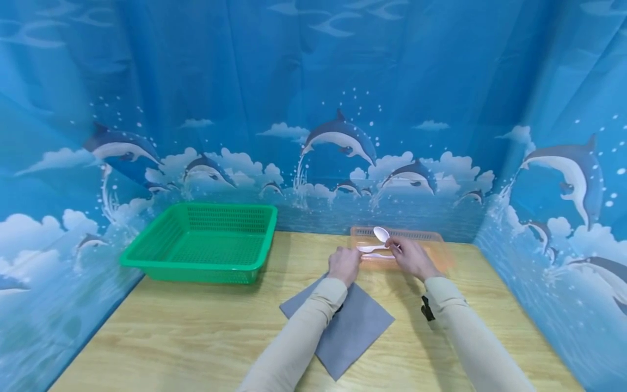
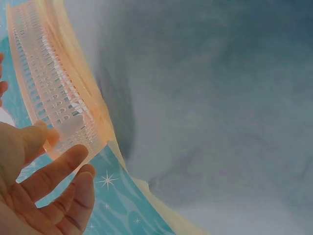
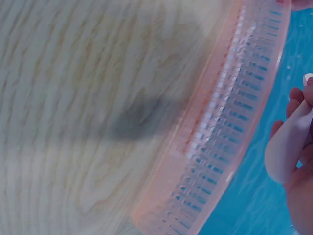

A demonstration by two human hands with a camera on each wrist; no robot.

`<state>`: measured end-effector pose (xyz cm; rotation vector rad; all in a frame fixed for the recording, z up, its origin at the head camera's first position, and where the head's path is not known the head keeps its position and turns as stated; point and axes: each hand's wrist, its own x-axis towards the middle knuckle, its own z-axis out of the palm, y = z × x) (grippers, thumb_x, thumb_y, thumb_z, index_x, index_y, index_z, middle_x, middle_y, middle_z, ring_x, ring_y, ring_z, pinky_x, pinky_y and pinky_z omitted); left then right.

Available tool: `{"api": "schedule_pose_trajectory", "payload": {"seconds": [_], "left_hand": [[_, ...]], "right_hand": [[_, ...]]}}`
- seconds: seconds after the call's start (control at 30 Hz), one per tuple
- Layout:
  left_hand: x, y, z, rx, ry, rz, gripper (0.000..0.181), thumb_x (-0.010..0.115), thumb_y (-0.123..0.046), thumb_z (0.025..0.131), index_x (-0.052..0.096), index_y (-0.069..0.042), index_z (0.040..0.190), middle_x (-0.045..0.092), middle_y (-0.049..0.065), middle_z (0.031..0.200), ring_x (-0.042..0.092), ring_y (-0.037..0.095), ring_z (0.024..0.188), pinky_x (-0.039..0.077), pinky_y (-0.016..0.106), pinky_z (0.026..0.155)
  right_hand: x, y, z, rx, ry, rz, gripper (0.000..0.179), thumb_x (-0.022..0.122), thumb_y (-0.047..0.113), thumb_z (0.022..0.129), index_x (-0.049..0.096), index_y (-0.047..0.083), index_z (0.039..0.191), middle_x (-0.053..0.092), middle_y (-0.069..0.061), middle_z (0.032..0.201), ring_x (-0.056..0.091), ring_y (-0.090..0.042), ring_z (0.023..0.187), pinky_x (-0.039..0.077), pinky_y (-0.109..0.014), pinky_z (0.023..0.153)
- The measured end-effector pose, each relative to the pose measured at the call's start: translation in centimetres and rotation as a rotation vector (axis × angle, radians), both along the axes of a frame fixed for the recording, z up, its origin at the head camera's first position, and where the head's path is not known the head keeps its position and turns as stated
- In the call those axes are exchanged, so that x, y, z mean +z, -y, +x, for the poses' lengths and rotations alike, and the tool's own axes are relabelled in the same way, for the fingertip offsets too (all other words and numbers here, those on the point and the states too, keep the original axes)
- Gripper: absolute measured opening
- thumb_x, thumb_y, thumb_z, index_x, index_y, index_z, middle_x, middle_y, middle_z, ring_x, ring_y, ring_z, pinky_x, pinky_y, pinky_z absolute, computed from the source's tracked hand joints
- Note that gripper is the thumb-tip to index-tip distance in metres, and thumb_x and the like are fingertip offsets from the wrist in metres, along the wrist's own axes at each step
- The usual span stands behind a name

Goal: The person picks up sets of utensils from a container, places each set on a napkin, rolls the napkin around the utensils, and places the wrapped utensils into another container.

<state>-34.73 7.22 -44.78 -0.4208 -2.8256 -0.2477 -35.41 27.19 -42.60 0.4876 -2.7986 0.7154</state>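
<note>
My right hand [image 1: 413, 258] pinches a white plastic spoon [image 1: 381, 234] over the orange see-through basket [image 1: 436, 236], bowl end up and to the left. In the right wrist view part of the white spoon [image 3: 284, 152] shows against the fingers at the right edge. Two more white utensils [image 1: 370, 248] lie at the basket's left part; their right ends are hidden by the right hand. At the basket's left end, my left hand [image 1: 344, 265] grips the rim, thumb and fingers [image 2: 66, 164] on either side of it.
A grey square cloth [image 1: 357, 326] lies flat on the wooden table [image 1: 196, 337], partly under the left forearm. A large green basket [image 1: 196, 267] stands at the back left. Blue dolphin-print curtains [image 1: 313, 81] enclose the back and sides.
</note>
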Motion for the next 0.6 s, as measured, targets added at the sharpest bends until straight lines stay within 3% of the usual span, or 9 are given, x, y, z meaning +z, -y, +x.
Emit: {"api": "schedule_pose_trajectory", "payload": {"seconds": [0.23,0.47,0.6], "left_hand": [[0.2,0.1,-0.3,-0.001,0.012,-0.001,0.014,0.066,-0.034,0.093,0.078,-0.027,0.094,0.074,0.001,0.086,0.064,0.02,0.078,0.053,0.037,0.055],[0.5,0.0,-0.4,0.009,0.035,0.002,0.013,0.067,-0.033,0.093,0.078,-0.026,0.094,0.073,0.0,0.086,0.064,0.019,0.079,0.053,0.036,0.056],[0.4,0.2,-0.4,-0.023,0.058,0.032,0.017,0.065,-0.034,0.094,0.076,-0.023,0.097,0.074,0.002,0.087,0.066,0.021,0.081,0.054,0.037,0.06]], "right_hand": [[0.6,1.2,0.4,0.009,-0.031,-0.076,0.022,0.059,0.015,0.098,0.069,0.006,0.115,0.071,-0.011,0.1,0.064,-0.021,0.084,0.05,-0.034,0.067],[0.9,2.3,0.8,0.021,0.0,-0.15,0.024,0.06,0.015,0.098,0.068,0.003,0.117,0.071,-0.015,0.1,0.066,-0.024,0.085,0.053,-0.034,0.067],[0.9,2.3,0.9,0.038,0.009,-0.167,0.025,0.058,0.015,0.099,0.066,0.003,0.118,0.07,-0.017,0.103,0.066,-0.025,0.085,0.053,-0.034,0.067]]}}
